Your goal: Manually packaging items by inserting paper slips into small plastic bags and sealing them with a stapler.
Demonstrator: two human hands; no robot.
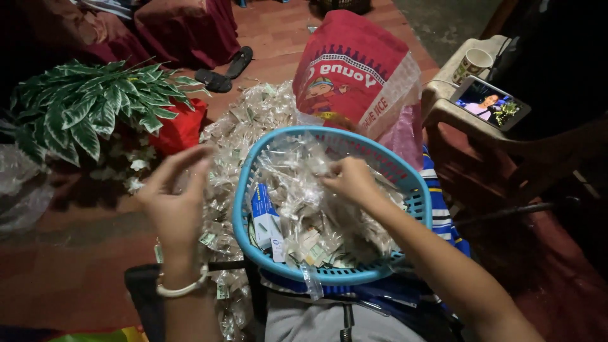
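Observation:
A light blue plastic basket (pixel 415 190) rests on my lap, filled with several small clear plastic packets (pixel 304 202) and a blue and white box (pixel 265 215). My right hand (pixel 351 180) reaches into the basket with its fingers pinched on a clear packet. My left hand (pixel 174 199) is raised to the left of the basket, fingers spread and blurred, and it seems to hold nothing. A white bracelet (pixel 182 288) circles my left wrist.
A heap of clear packets (pixel 253 117) spreads over the floor behind the basket. A red printed sack (pixel 354 69) stands behind it. Green artificial leaves (pixel 88 104) lie at left, black sandals (pixel 221 73) beyond. At right, a chair arm holds a phone (pixel 491 102) and a cup (pixel 472 63).

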